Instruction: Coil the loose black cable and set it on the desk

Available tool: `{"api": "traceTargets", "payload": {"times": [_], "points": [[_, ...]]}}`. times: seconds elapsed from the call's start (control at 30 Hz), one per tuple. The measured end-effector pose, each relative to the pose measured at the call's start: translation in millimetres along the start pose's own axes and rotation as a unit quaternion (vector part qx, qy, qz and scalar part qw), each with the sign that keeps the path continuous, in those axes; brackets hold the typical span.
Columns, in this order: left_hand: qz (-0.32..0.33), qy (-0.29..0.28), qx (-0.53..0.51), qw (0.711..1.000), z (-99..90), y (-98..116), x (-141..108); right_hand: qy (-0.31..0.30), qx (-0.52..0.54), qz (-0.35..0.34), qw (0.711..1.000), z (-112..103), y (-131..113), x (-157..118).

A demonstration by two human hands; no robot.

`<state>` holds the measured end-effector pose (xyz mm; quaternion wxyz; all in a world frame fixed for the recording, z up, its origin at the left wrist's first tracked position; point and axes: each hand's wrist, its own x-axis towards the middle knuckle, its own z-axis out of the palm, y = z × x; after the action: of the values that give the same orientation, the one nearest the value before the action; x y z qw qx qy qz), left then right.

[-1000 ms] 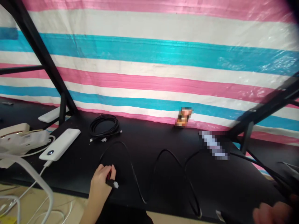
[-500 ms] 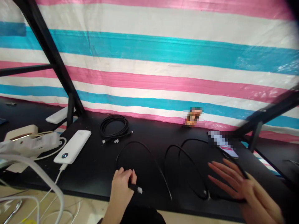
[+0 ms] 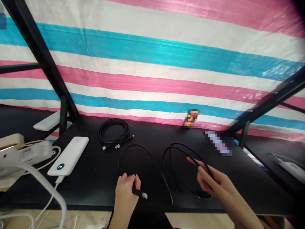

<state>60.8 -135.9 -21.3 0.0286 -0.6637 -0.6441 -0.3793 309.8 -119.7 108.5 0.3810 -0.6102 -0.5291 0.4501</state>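
Observation:
My left hand [image 3: 126, 189] is closed at the front of the black table [image 3: 152, 203], pinching a black cable just behind its plug [image 3: 144, 195], whose pale tip points right. From there the black cable [image 3: 137, 145] arcs back and curves across the tabletop into loose loops. My right hand [image 3: 215, 181] has its thumb and fingers closed around the looped part, on the right side. Part of the cable is hidden behind the right hand. A separate coiled black cable [image 3: 101, 135] with pale connectors lies behind my left hand.
A white power bank [image 3: 69, 156] with a white cable lies left, near a white power strip [image 3: 35, 154]. A pixelated phone-like item [image 3: 218, 143] lies at the back right. Black metal struts [image 3: 51, 78] stand before a striped sheet [image 3: 147, 76].
My right hand has moved left and inward, its spread fingers closing on the cable, and the loops have shifted with it. The left hand keeps its pinch. The view has shifted slightly.

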Motion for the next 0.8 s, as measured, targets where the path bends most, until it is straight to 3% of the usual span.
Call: {"api": "traceTargets", "payload": {"times": [0.13, 0.23, 0.33, 0.53, 0.63, 0.7, 0.77, 0.8], "points": [[0.014, 0.010, -0.024, 1.000, 0.7, -1.5, -1.2, 0.086, 0.071, -0.027, 0.993, -6.7, -1.8, 3.0], [0.031, 0.010, -0.043, 0.999, -3.0, 4.3, -0.3, 0.103, 0.131, -0.092, 0.982, 0.2, -4.1, 5.8], [0.058, 0.004, -0.058, 0.997, -11.1, 19.9, 3.1, 0.095, 0.094, -0.145, 0.980, 17.5, -6.9, 8.2], [0.121, 0.004, -0.079, 0.990, -20.7, 52.7, 8.9, -0.105, 0.142, -0.164, 0.971, 49.2, -11.7, -4.3], [0.136, -0.016, -0.070, 0.988, -19.0, 53.5, 12.0, -0.188, 0.189, -0.144, 0.953, 53.9, -14.2, -13.7], [0.136, -0.044, -0.066, 0.987, -18.8, 50.5, 16.6, -0.241, 0.246, -0.153, 0.926, 54.1, -15.1, -18.2], [0.136, -0.072, -0.058, 0.986, -19.7, 47.9, 22.5, -0.270, 0.275, -0.149, 0.911, 53.4, -15.3, -22.3], [0.133, -0.086, -0.050, 0.986, -19.9, 47.2, 25.5, -0.270, 0.263, -0.134, 0.916, 53.0, -15.4, -24.5]]}}
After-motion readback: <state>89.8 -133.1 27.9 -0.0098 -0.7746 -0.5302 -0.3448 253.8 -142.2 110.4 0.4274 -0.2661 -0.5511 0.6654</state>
